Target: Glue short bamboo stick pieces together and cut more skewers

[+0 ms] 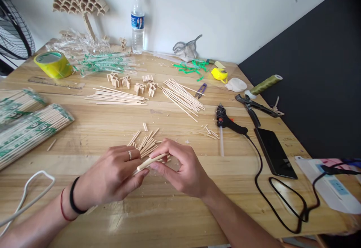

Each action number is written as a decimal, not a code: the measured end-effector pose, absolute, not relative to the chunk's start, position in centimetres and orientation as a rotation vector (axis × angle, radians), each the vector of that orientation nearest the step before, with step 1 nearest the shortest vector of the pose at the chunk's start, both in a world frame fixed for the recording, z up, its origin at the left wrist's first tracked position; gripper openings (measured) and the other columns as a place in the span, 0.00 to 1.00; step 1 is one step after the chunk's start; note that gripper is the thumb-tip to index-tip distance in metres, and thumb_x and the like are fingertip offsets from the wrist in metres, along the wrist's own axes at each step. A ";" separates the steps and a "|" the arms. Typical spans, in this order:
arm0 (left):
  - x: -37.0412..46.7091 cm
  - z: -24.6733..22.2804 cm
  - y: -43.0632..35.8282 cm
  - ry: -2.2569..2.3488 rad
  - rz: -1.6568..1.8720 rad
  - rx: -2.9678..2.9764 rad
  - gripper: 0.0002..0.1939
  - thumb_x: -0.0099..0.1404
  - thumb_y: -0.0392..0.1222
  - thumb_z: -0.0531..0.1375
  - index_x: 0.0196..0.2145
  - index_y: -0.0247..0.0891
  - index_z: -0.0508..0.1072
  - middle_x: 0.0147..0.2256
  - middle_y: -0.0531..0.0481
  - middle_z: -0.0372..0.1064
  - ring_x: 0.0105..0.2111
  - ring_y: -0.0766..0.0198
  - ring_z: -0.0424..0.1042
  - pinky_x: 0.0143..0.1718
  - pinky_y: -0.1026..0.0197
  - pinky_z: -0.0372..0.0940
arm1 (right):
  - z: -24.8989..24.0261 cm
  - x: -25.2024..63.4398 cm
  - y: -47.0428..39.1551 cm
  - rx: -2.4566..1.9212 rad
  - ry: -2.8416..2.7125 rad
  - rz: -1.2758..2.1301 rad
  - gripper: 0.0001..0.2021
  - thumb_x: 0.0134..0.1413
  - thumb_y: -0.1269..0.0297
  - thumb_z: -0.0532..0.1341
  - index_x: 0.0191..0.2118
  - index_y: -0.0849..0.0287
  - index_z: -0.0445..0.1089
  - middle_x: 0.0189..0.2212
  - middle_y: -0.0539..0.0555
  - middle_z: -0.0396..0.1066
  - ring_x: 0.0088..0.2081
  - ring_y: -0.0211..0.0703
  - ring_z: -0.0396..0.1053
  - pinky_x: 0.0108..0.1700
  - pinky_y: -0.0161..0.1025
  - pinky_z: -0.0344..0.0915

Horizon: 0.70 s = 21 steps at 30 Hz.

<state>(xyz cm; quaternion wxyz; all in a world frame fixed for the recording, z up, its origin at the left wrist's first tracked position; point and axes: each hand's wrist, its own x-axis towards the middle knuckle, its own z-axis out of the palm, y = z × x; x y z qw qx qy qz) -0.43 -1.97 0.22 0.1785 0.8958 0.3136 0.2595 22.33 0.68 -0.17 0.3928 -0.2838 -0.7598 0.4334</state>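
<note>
My left hand (117,173), with a ring and a black band at the wrist, is closed on one end of some short wooden sticks (151,161) near the table's front. Thumb and fingers of my right hand (180,167) pinch the same sticks from the other side. How many pieces I hold is partly hidden by the fingers. Just behind my hands lies a loose heap of cut sticks (148,142). Farther back are two spreads of long sticks (118,97) and several small stick assemblies (139,88).
A glue gun (225,120) rests at right, its black cable running past a phone (275,152). Pliers (251,109) lie behind it. Packaged sticks (34,131) and yellow tape (53,64) are at left; a water bottle (137,24) stands by the wall.
</note>
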 end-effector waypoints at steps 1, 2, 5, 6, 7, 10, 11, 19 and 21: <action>-0.4 0.2 -2.0 0.910 0.743 2.513 0.12 0.76 0.33 0.56 0.32 0.37 0.70 0.28 0.48 0.66 0.28 0.60 0.62 0.31 0.56 0.54 | -0.2 22.4 0.7 -0.722 -1.927 1.099 0.02 0.64 0.71 0.67 0.40 0.59 0.75 0.34 0.52 0.77 0.34 0.39 0.71 0.37 0.37 0.68; -0.4 0.2 -2.0 0.937 0.758 2.488 0.11 0.75 0.33 0.57 0.33 0.37 0.70 0.29 0.48 0.67 0.28 0.60 0.62 0.31 0.57 0.55 | -0.2 22.4 0.7 -0.726 -1.923 1.099 0.02 0.64 0.71 0.67 0.40 0.59 0.75 0.33 0.52 0.77 0.33 0.39 0.71 0.37 0.37 0.68; -0.4 0.2 -1.9 0.971 0.839 2.431 0.08 0.74 0.31 0.59 0.34 0.37 0.70 0.29 0.49 0.67 0.29 0.61 0.63 0.31 0.59 0.55 | -0.1 22.4 0.6 -0.740 -1.911 1.103 0.01 0.64 0.71 0.67 0.40 0.59 0.75 0.33 0.52 0.77 0.33 0.39 0.71 0.37 0.37 0.67; -0.4 0.2 -1.9 0.961 0.859 2.425 0.08 0.73 0.30 0.59 0.34 0.37 0.70 0.29 0.50 0.67 0.28 0.62 0.63 0.30 0.59 0.55 | -0.1 22.4 0.6 -0.743 -1.908 1.107 0.01 0.64 0.71 0.67 0.40 0.59 0.75 0.33 0.52 0.77 0.33 0.39 0.71 0.37 0.37 0.67; -0.4 0.2 -1.9 0.942 0.873 2.424 0.09 0.73 0.29 0.59 0.33 0.37 0.69 0.28 0.50 0.67 0.28 0.62 0.62 0.30 0.59 0.54 | -0.1 22.4 0.6 -0.743 -1.907 1.112 0.01 0.64 0.71 0.67 0.40 0.59 0.75 0.33 0.52 0.77 0.33 0.39 0.71 0.37 0.37 0.67; -0.5 0.1 -1.8 0.881 0.883 2.421 0.10 0.73 0.28 0.58 0.33 0.38 0.68 0.28 0.49 0.67 0.28 0.62 0.61 0.30 0.59 0.54 | -0.1 22.5 0.6 -0.741 -1.907 1.122 0.01 0.64 0.71 0.67 0.40 0.60 0.75 0.34 0.52 0.77 0.33 0.39 0.71 0.37 0.37 0.67; -0.5 0.1 -1.7 0.867 0.886 2.418 0.10 0.73 0.28 0.58 0.33 0.38 0.68 0.28 0.49 0.67 0.28 0.62 0.61 0.30 0.59 0.54 | -0.1 22.5 0.7 -0.738 -1.908 1.123 0.01 0.64 0.71 0.67 0.40 0.60 0.75 0.34 0.53 0.77 0.33 0.39 0.71 0.37 0.37 0.67; -0.5 0.2 -1.9 0.961 0.873 2.412 0.08 0.74 0.30 0.59 0.34 0.36 0.71 0.29 0.49 0.68 0.28 0.63 0.64 0.30 0.60 0.56 | -0.3 22.4 0.7 -0.728 -1.893 1.120 0.02 0.64 0.71 0.67 0.41 0.59 0.75 0.34 0.52 0.78 0.33 0.38 0.71 0.37 0.36 0.67; -0.6 0.2 -2.0 1.018 0.866 2.385 0.07 0.73 0.32 0.60 0.35 0.36 0.73 0.29 0.49 0.69 0.28 0.63 0.66 0.31 0.61 0.58 | -0.2 22.4 0.7 -0.728 -1.886 1.112 0.02 0.64 0.71 0.67 0.41 0.59 0.75 0.33 0.51 0.77 0.33 0.37 0.71 0.36 0.36 0.67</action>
